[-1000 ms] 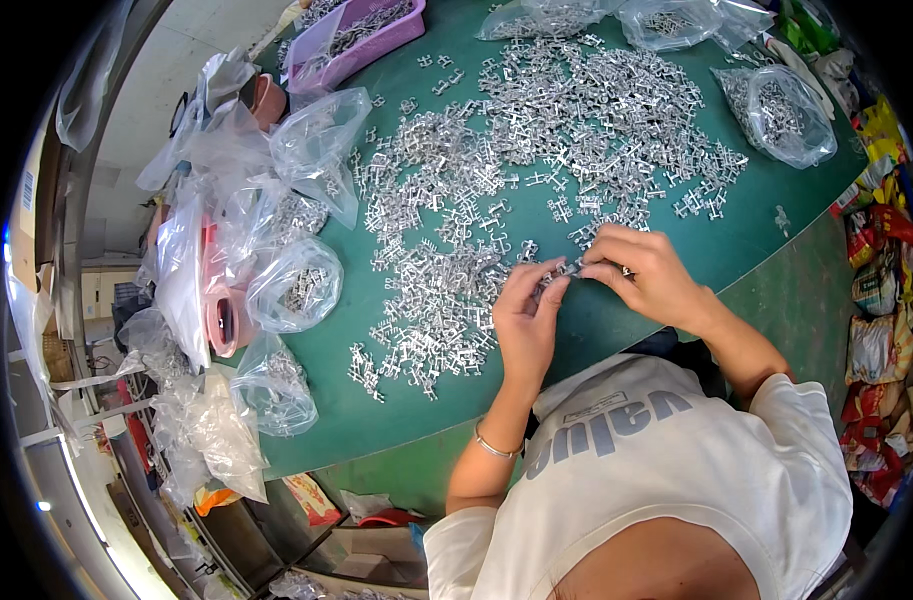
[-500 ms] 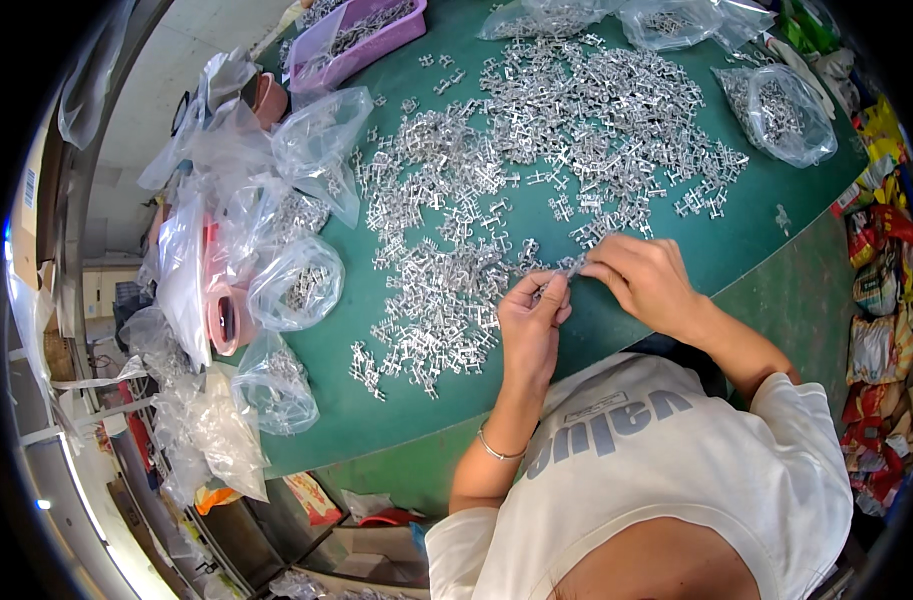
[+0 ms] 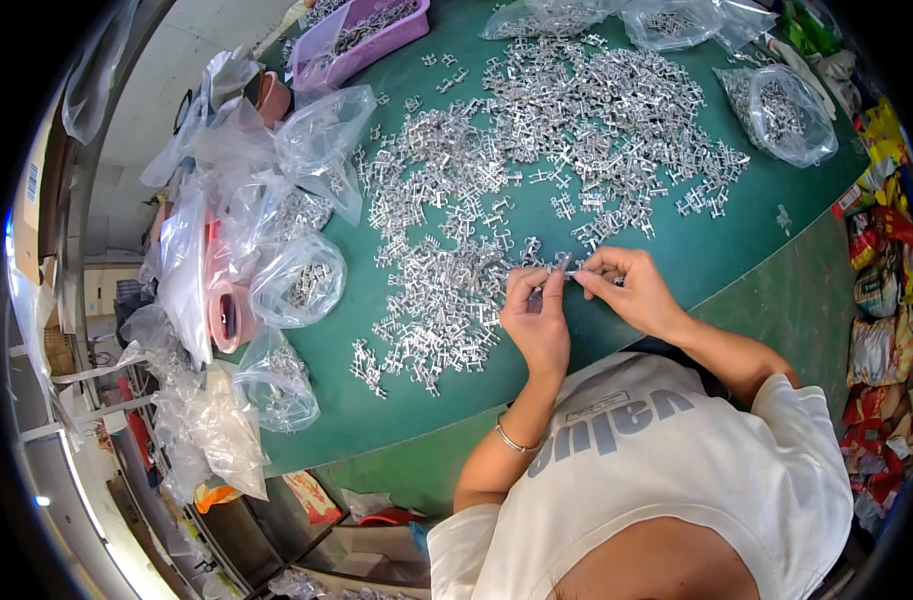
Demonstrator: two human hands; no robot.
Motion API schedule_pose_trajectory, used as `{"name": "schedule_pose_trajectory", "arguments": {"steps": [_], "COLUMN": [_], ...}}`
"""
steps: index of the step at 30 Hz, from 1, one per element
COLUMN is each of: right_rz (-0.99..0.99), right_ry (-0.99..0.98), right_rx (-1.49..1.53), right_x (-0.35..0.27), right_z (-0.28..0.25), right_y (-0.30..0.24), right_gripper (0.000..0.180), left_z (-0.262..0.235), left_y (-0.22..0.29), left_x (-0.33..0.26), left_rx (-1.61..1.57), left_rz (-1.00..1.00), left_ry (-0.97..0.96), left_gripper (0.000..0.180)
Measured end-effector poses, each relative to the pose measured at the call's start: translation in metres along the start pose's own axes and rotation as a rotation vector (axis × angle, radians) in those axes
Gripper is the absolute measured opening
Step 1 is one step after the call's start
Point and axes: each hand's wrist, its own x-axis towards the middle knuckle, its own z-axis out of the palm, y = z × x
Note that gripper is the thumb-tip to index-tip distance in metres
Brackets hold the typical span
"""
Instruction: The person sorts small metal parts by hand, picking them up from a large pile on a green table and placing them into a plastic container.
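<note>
Close to the near edge of the green table [image 3: 401,412], my two hands meet over a small silvery metal piece [image 3: 568,272]. My left hand [image 3: 536,318] pinches it between thumb and fingertips. From the other side, the fingertips of my right hand [image 3: 631,288] are closed on the same piece; more small metal bits show at its curled fingers. Just beyond my hands spreads a large pile of similar small metal parts [image 3: 606,110]. A second heap [image 3: 436,310] lies to the left of my left hand. The exact shape of the held piece is partly hidden by my fingers.
Clear plastic bags of metal parts [image 3: 296,285] line the table's left side. A purple basket [image 3: 388,35] with more parts stands at the far left. At the far right lies another filled bag [image 3: 781,115]. Colourful packages [image 3: 881,270] are stacked beyond the right edge.
My left hand has turned more upright, its thumb now raised against the piece. My right hand has shifted slightly down and nearer to me, its fingers more curled.
</note>
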Motion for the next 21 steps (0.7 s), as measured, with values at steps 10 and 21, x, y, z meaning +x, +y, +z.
{"name": "schedule_pose_trajectory", "arguments": {"steps": [10, 21], "right_rz": [-0.143, -0.41], "right_ry": [0.014, 0.251], "right_rx": [-0.311, -1.069], "right_x": [0.002, 0.034], "right_z": [0.001, -0.02], "right_y": [0.011, 0.006], "right_gripper": [0.01, 0.022], "left_z": [-0.005, -0.048], "left_y": [-0.003, 0.015], "left_x": [0.006, 0.011], "left_rx": [-0.596, -1.136], "left_rz": [-0.314, -0.698], "left_ry": [-0.052, -0.189], "left_gripper": [0.005, 0.022]}}
